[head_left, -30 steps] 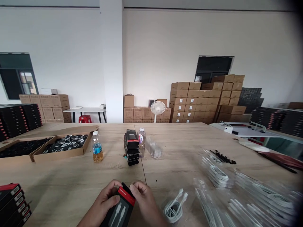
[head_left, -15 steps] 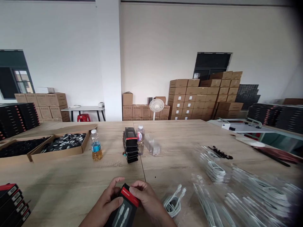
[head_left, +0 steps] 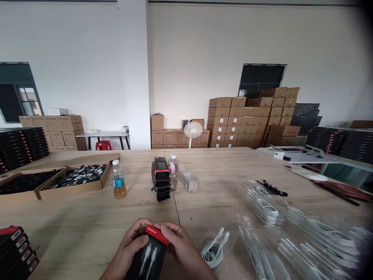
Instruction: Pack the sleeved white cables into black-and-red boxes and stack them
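A black cable box (head_left: pixel 151 252) with a red top band and a picture of two white plugs is held low in front of me, tilted. My left hand (head_left: pixel 131 245) grips its left side, thumb on the front face. My right hand (head_left: pixel 179 243) is closed on the upper right corner, thumb pressing the red band. The box's lower end runs out of the frame. Right of my hands lies a coiled white cable (head_left: pixel 214 251) in a clear plastic tray. Farther off stands a stack of black boxes (head_left: pixel 162 181), their near ends appearing open.
Several packed white cables (head_left: pixel 265 210) spread over the table's right side. A bottle with amber liquid (head_left: pixel 119 182) and a second bottle (head_left: pixel 173 171) stand ahead. Clear trays (head_left: pixel 189 181) lie beside it. Left are a carton of black-and-white pieces (head_left: pixel 78 179) and stacked red-black boxes (head_left: pixel 17 249).
The flap raised at the box's top is down now, and the top end looks closed. My left fingers have come in from above the box to its upper edge.
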The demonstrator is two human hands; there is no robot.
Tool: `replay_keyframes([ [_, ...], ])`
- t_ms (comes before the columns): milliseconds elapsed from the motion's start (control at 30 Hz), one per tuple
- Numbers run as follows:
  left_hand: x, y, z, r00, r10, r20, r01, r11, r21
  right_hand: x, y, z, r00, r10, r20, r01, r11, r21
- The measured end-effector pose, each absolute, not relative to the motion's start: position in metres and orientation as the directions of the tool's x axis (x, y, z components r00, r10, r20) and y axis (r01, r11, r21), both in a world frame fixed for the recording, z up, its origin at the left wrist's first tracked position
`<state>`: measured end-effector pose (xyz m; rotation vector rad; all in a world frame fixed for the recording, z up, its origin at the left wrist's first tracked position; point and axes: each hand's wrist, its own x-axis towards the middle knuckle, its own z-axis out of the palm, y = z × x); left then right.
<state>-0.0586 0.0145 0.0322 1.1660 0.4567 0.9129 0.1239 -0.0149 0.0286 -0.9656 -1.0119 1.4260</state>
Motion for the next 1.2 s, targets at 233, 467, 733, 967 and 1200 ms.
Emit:
replay_keyframes([
  [233, -0.06, 0.022, 0.025, 0.448, 0.884, 0.13, -0.428, 0.084, 0.9, 0.118, -0.024, 0.031, -0.2, 0.98, 0.021, -0.184, -0.017, -0.983],
  [467, -0.065, 0.026, 0.029, 0.353, 0.917, 0.187, 0.168, -0.259, 0.951, 0.117, 0.0, 0.012, 0.13, 0.985, 0.115, -0.214, 0.141, -0.967],
  [733, -0.072, -0.027, 0.036, 0.319, 0.928, 0.194, 0.841, -0.371, 0.394, 0.11, 0.004, 0.012, 0.037, 0.999, 0.029, -0.208, 0.036, -0.978],
  [967, -0.21, -0.056, 0.125, -0.001, 0.839, 0.544, 0.991, -0.071, 0.112, 0.109, 0.009, -0.002, -0.033, 0.999, -0.032, 0.098, -0.029, -0.995],
  [1200, -0.301, -0.043, 0.165, -0.2, 0.879, 0.433, 0.968, 0.246, -0.054, 0.112, 0.008, 0.001, -0.072, 0.997, 0.011, 0.165, 0.023, -0.986],
])
